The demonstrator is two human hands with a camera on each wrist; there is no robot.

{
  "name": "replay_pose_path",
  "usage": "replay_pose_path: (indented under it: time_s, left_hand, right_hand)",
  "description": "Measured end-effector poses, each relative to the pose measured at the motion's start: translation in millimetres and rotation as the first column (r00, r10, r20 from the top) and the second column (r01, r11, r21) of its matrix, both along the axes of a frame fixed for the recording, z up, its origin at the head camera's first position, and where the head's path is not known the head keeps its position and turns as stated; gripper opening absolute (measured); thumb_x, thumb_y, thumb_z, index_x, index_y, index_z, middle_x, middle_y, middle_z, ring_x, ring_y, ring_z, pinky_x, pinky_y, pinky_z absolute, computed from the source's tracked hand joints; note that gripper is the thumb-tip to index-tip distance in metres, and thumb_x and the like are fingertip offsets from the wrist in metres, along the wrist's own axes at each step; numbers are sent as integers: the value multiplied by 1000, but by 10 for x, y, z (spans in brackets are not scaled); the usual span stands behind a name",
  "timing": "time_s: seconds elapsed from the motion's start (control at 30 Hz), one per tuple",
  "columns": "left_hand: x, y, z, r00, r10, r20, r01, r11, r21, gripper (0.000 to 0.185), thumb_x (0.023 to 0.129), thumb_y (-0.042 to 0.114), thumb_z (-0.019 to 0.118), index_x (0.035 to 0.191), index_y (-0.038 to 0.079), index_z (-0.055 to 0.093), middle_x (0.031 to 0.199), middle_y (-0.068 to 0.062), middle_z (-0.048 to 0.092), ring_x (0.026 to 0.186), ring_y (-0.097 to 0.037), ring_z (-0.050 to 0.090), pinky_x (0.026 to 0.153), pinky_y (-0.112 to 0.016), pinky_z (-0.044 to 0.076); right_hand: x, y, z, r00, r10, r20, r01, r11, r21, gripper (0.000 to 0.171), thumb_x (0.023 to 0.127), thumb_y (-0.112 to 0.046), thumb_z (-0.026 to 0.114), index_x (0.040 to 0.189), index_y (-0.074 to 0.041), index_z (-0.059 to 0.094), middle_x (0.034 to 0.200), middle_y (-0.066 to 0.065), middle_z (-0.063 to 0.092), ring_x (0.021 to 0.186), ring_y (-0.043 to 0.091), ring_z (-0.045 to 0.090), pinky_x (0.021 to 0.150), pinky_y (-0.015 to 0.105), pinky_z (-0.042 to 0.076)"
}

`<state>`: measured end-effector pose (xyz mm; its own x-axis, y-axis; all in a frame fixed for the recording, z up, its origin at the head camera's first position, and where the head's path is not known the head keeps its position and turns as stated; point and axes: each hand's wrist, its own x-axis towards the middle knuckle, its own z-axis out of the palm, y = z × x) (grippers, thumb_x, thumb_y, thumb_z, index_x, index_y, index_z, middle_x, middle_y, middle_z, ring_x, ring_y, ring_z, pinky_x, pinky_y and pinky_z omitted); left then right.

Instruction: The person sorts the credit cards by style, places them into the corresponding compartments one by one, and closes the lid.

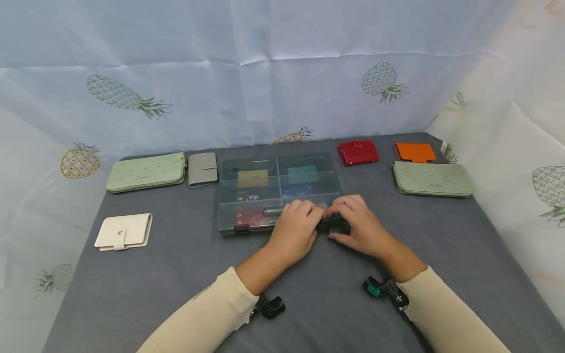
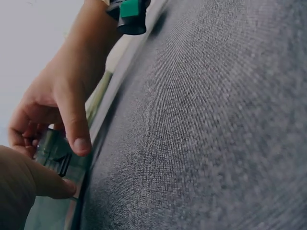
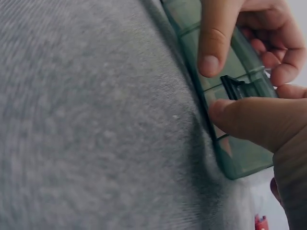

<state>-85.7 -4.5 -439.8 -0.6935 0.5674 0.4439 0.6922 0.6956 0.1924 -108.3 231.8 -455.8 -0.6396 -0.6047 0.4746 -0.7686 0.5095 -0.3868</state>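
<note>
Head view, both hands' fingers (image 1: 309,211) pinching black latch (image 1: 333,226), box (image 1: 247,196) front edge.

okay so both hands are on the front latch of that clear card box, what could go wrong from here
1. The box sits on soft grey cloth; with the left hand and right hand both working the black latch at its front edge, it might slide or tip.
2. If the lid pops suddenly, the loose cards inside could jump between compartments.
3. Fingertips close to the latch could get pinched.
</note>
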Motion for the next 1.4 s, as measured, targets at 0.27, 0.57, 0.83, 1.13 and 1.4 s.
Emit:
replay_pose_path:
  time_s: [0.27,0.57,0.83,1.13,1.4]
  left_hand:
    - [-34,-13,2,1000,-1,28,0,1000,24,36,88,18,91,118,15,70,104,-1,62,88,-20,54,76,-34,45]
    - [-43,-9,52,996,8,93,-16,996,91,18,97,24,83,110,16,72,103,1,65,88,-18,57,83,-36,48]
    - [-12,32,36,998,34,44,-40,990,137,15,97,20,83,105,16,72,98,1,65,84,-19,57,77,-36,48]
    - [2,76,23,995,45,86,-56,989,136,11,100,21,79,106,16,71,98,1,64,83,-17,55,74,-34,45]
    - [-9,49,44,995,34,97,-52,981,185,15,95,17,84,104,15,73,95,0,65,82,-17,58,75,-36,48]
  right_hand:
    - [-42,-5,13,1000,12,13,-12,1000,-27,50,74,-7,98,115,-10,70,116,6,65,108,27,57,98,51,39]
    - [-48,6,13,994,-2,112,19,988,-153,32,83,-3,91,110,-17,78,112,-1,69,106,21,57,93,40,45]
    - [-20,-62,-16,995,-53,84,72,968,-239,25,81,-1,88,100,-17,82,103,-2,73,98,19,60,87,36,47]
    - [28,-97,16,994,-105,42,112,956,-272,24,78,1,87,93,-17,83,97,-2,74,91,19,61,83,33,47]
    - [61,-121,56,989,-137,53,146,961,-235,22,79,-2,89,94,-16,83,99,-1,74,95,21,61,85,36,48]
